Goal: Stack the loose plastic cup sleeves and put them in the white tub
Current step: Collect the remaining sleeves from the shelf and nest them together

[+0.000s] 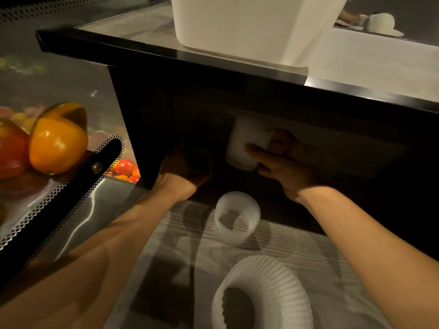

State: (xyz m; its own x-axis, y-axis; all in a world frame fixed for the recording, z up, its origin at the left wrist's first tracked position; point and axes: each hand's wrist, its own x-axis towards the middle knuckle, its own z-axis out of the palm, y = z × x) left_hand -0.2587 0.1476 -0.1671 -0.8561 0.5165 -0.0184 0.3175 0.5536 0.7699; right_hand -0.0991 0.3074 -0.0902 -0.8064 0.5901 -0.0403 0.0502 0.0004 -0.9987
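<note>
Reaching under the dark counter (237,74), the right hand (287,165) grips a ribbed sleeve (247,143) — the left hand (180,172) is in shadow, its grip unclear. A second sleeve (236,218) and a third sleeve (268,276) lie below; the white tub (249,27) stands on top.

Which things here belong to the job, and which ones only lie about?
Job: white tub; held sleeve in the right hand; middle sleeve; nearest sleeve, both loose.
Lying about: orange pepper; red pepper; tomatoes.

Dim w/ deep shadow under counter (213,67), wide-angle edge warp.
</note>
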